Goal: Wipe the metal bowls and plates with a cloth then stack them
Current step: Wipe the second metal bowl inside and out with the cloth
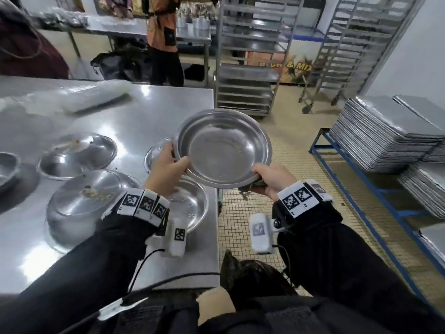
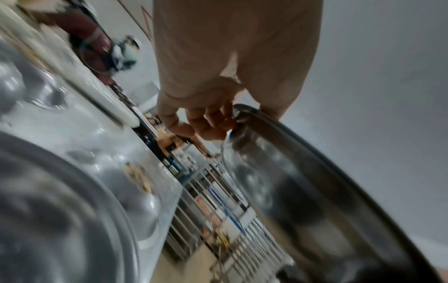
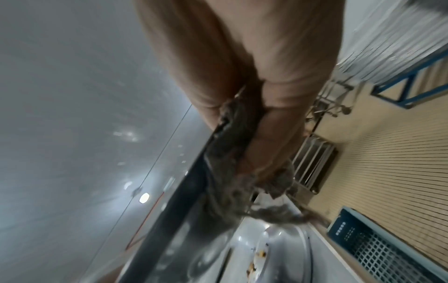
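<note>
A shallow metal bowl is held up in the air past the right edge of the steel table, tilted toward me. My left hand grips its left rim, thumb inside and fingers behind. My right hand pinches the near right rim together with a dark frayed cloth, which shows bunched along the rim in the right wrist view. On the table lie two upturned bowls with food bits, an upright bowl below the held one, and another behind my left hand.
Another bowl sits at the table's left edge, and a plastic-wrapped bundle lies at its back. Stacked metal trays rest on a blue frame at right. Tray racks and a person in orange stand beyond.
</note>
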`<state>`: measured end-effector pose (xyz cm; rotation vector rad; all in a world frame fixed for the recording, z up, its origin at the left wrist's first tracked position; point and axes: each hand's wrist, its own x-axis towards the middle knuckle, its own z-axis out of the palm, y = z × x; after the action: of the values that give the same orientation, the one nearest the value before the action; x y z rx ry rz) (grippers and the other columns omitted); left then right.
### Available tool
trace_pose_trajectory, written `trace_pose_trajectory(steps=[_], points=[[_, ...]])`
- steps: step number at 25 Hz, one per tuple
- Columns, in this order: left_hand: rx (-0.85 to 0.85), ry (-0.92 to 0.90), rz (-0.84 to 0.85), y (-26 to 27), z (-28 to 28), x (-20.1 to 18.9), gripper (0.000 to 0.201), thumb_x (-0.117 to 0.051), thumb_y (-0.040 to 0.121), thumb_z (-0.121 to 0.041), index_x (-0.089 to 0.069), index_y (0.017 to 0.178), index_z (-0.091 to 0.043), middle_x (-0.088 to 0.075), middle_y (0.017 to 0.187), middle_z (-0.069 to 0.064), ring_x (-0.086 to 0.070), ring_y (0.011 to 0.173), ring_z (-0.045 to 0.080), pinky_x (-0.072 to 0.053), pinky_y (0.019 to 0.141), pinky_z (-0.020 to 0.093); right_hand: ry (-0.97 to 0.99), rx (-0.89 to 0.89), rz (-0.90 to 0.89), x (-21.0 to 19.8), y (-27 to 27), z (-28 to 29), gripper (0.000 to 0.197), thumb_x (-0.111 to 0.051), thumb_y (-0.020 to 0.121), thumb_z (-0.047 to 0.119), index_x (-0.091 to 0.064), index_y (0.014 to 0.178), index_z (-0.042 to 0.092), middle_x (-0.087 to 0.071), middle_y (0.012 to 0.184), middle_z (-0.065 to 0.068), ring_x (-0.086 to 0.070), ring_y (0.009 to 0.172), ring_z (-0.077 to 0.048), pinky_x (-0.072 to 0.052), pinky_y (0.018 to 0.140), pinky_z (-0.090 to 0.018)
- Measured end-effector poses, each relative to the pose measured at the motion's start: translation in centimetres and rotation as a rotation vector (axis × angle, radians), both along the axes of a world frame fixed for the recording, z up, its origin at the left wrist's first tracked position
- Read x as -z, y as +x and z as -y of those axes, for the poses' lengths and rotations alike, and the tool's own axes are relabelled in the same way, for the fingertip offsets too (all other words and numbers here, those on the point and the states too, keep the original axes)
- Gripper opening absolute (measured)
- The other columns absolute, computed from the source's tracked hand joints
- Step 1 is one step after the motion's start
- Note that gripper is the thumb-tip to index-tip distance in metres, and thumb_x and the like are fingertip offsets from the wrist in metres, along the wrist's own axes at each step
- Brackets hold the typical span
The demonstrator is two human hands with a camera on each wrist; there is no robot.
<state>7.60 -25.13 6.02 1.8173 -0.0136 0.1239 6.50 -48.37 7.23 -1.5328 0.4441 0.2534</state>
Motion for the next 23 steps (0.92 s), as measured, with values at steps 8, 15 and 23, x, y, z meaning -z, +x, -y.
trace_pose_trajectory(steps=[8, 15, 23], points=[[-0.163, 0.221, -0.135, 10.0, -18.9, -0.2, 0.029, -0.069, 0.088, -0.029, -0.055, 0.108, -0.015, -0.071, 0.084, 0.007, -0.067, 0.079, 0.021, -0.055, 0.08, 0.039, -0.328, -0.184, 0.199, 0.2, 13.7, -16.2, 0.056, -0.059, 0.088, 0.007, -0.028, 0.134, 0.018, -0.056, 0.081, -0.012, -0.053, 0.046, -0.016, -0.046, 0.036, -0.023], [-0.129, 0.382, -0.327, 21.1, -27.4, 2.3, 0.025, -0.061, 0.091, -0.022, -0.063, 0.106, -0.002, -0.071, 0.096, 0.017, -0.062, 0.069, 0.02, -0.046, 0.055, 0.024, -0.696, -0.279, 0.177, 3.4, 26.8, -25.7, 0.042, -0.038, 0.099, 0.022, -0.026, 0.137, 0.01, -0.054, 0.087, -0.011, -0.043, 0.061, -0.016, -0.035, 0.052, -0.027], [-0.107, 0.465, -0.487, 25.9, -29.9, 8.1, 0.025, -0.069, 0.088, -0.028, -0.054, 0.099, -0.01, -0.068, 0.081, 0.006, -0.064, 0.064, 0.014, -0.051, 0.053, 0.026, -1.119, -0.528, 0.081, 9.0, 35.2, -28.6, 0.042, -0.048, 0.094, 0.028, -0.035, 0.128, 0.008, -0.06, 0.109, -0.017, -0.059, 0.093, -0.032, -0.046, 0.085, -0.039]])
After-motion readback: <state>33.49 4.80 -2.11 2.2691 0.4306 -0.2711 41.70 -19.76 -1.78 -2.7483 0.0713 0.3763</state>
